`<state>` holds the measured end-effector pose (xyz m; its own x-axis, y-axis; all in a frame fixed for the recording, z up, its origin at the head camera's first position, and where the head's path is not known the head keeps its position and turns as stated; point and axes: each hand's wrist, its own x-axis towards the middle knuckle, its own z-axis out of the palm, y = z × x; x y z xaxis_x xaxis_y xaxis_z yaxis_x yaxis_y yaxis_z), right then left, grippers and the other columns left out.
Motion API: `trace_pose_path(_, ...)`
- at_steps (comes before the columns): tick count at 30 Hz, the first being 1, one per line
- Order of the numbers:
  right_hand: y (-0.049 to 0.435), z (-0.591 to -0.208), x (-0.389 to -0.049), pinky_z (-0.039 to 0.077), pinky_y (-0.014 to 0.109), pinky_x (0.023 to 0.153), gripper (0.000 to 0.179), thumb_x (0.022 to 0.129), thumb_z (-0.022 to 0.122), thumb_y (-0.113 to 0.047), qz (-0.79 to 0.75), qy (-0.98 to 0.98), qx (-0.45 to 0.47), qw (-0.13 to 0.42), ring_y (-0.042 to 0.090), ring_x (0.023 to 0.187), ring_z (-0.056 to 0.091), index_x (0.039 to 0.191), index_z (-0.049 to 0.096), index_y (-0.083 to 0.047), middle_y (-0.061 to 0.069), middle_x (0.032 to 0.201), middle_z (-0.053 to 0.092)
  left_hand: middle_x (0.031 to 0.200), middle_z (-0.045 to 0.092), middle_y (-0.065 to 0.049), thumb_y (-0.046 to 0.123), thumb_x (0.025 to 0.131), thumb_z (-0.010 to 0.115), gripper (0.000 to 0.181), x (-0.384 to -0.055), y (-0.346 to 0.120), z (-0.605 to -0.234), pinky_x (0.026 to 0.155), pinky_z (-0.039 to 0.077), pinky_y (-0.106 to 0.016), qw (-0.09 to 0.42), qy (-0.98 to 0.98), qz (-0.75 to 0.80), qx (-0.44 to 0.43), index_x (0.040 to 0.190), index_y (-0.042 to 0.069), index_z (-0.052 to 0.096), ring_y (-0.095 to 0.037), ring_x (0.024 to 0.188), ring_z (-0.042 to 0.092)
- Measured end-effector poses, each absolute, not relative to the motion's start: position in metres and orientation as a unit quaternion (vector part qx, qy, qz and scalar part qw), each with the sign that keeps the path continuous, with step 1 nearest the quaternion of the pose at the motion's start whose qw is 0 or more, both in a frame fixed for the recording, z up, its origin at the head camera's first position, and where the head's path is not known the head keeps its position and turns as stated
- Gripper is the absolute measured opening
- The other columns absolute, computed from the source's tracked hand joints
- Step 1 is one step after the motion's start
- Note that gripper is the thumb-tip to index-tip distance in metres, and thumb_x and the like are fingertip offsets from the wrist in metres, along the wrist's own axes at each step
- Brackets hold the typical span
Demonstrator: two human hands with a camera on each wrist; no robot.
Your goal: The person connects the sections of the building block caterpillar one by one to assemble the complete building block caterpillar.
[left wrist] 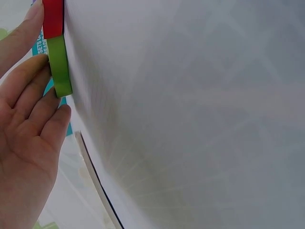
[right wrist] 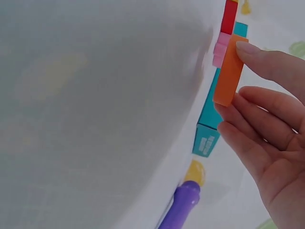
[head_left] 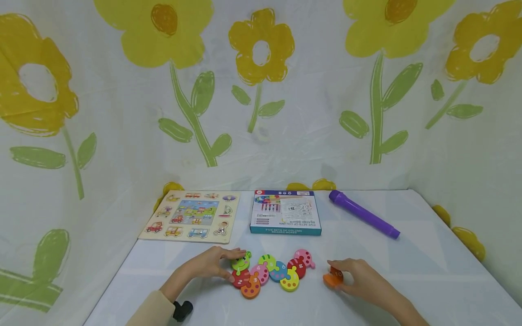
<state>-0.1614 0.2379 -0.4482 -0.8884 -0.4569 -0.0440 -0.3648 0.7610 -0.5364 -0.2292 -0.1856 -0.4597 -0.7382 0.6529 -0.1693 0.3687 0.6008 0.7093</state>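
Note:
A chain of joined caterpillar puzzle pieces [head_left: 278,271] zigzags across the table, numbered and in several colours. At its left end is a green smiling head piece [head_left: 241,261] beside a red piece marked 2 [head_left: 239,279]. My left hand [head_left: 208,263] touches this end, fingers at the green head and thumb at the red piece, without curling round them. To the right of the chain, my right hand [head_left: 360,276] pinches an orange puzzle piece marked 10 [right wrist: 230,71] between thumb and fingers. This piece is apart from the pink piece marked 9 [head_left: 303,257] and looks tilted up.
Behind the chain lie a wooden vehicle puzzle board [head_left: 228,226] at left, a flat teal-edged box [head_left: 285,230] in the middle and a purple tube [head_left: 364,214] at right. A small black object [head_left: 182,310] sits by the left sleeve. Flower-printed cloth [head_left: 306,136] rises behind the table.

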Motion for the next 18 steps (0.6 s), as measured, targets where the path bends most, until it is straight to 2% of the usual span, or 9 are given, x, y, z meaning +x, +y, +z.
trace_pose_path(9, 0.229, -0.446, -0.168, 0.055, 0.043, 0.085, 0.051, 0.078, 0.08, -0.014, -0.281, 0.931, -0.217, 0.088, 0.025, 0.103, 0.064, 0.125, 0.064, -0.003, 0.004, 0.111, 0.07, 0.145, 0.048, -0.001, 0.021, 0.077, 0.081, 0.065, -0.229, -0.186, -0.461, 0.111, 0.029, -0.054, 0.215, 0.869, 0.336, 0.291, 0.136, 0.022, 0.057, -0.026, 0.138, 0.037)
trace_pose_path(18, 0.216, -0.443, -0.177, 0.056, 0.04, 0.084, 0.051, 0.078, 0.08, -0.01, -0.268, 0.929, -0.244, 0.076, 0.028, 0.106, 0.064, 0.125, 0.064, -0.003, 0.007, 0.113, 0.069, 0.145, 0.047, -0.003, 0.023, 0.076, 0.082, 0.066, -0.23, -0.186, -0.46, 0.111, 0.03, -0.052, 0.213, 0.871, 0.331, 0.295, 0.137, 0.022, 0.056, -0.026, 0.137, 0.038)
